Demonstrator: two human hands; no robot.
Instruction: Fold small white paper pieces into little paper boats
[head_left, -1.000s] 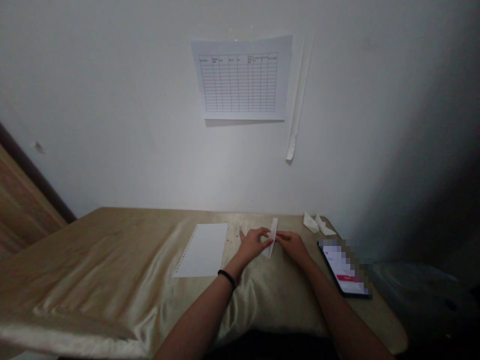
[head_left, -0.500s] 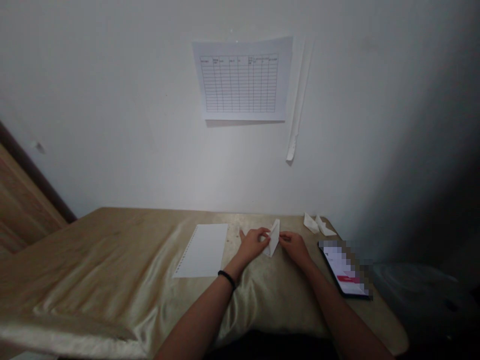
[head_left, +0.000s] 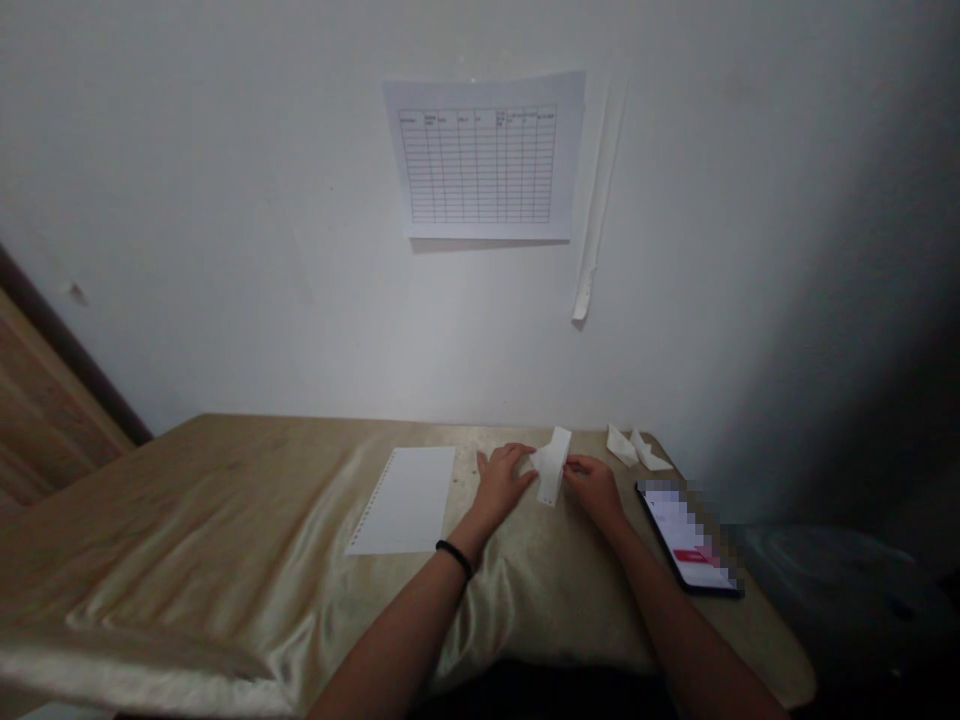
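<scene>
A small folded piece of white paper [head_left: 553,468] is between my hands, above the cloth-covered table. It has a long flat strip on the right, with small holes at its lower end, and a pointed part toward the left. My left hand [head_left: 504,478], with a black band at the wrist, has its fingertips and thumb at the paper's left point. The fingers of my right hand [head_left: 595,486] pinch the paper's right edge; part of that grip is hidden. Two folded paper shapes [head_left: 621,446] lie beyond my right hand at the table's back right corner.
On the left lies a white sheet [head_left: 409,500] with punched holes. A phone [head_left: 688,545] with a lit screen rests near the right edge of the table [head_left: 225,520]. A printed chart [head_left: 484,160] and a paper strip [head_left: 596,210] hang on the wall.
The folded paper has turned: a flat strip with holes now faces me where a slim pointed shape showed. My right hand has shifted slightly right, and my left hand's fingers have spread a little.
</scene>
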